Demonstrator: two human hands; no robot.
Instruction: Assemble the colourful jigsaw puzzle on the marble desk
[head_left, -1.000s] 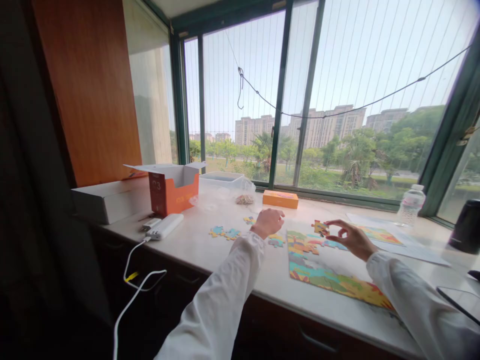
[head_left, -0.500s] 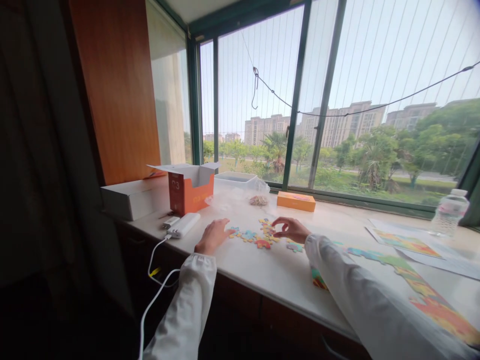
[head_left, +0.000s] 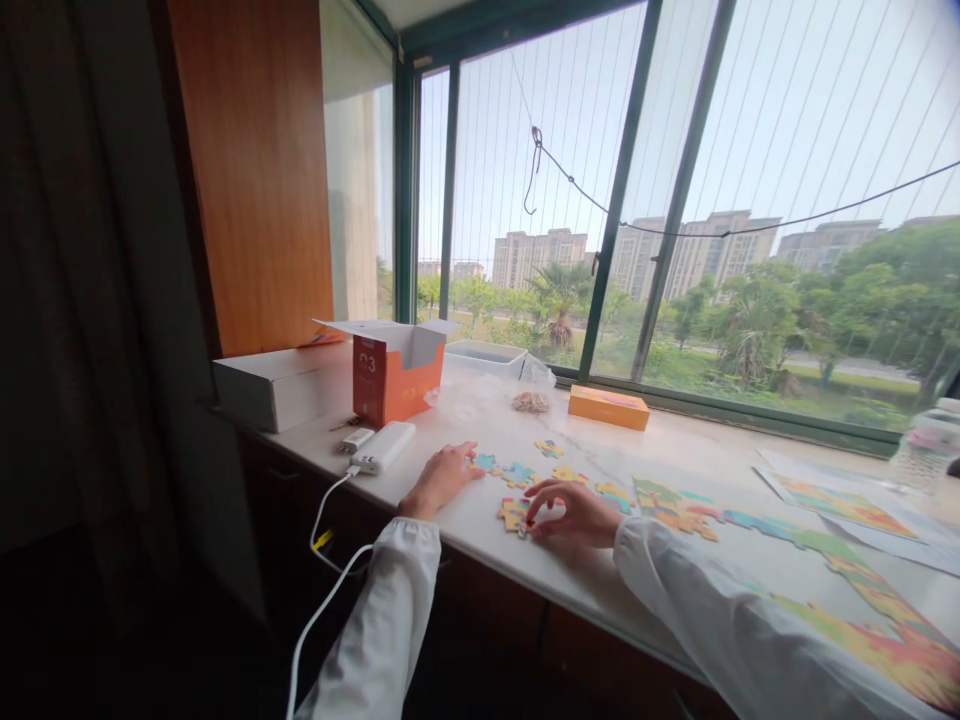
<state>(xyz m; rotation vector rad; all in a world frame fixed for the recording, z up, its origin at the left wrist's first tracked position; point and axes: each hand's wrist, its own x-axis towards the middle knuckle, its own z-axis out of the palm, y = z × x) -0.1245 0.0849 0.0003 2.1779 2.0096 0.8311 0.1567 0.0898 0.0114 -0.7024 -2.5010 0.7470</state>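
My left hand [head_left: 441, 480] rests on the white tabletop, fingers stretched out, with the fingertips beside a light-blue puzzle piece [head_left: 485, 462]. My right hand [head_left: 576, 512] lies lower and to the right, thumb and forefinger pinched at the edge of a yellow and red puzzle piece [head_left: 513, 514] near the table's front edge. Between and beyond the hands are more loose pieces, among them a blue one [head_left: 518, 474] and a yellow and blue one [head_left: 550, 448]. Joined puzzle strips [head_left: 795, 535] run off to the right, partly hidden by my right sleeve.
An open orange box [head_left: 401, 385] stands behind the white power bank [head_left: 384, 448] with its cable. Farther back are a white plastic tub [head_left: 484, 358], a bag of small pieces [head_left: 531, 401] and an orange box [head_left: 608, 407]. Printed sheets [head_left: 836, 495] and a bottle [head_left: 928, 450] are at right.
My right hand has come down toward the table's front edge and now pinches at a yellow and red puzzle piece there. My left hand has barely moved; the view has shifted slightly.
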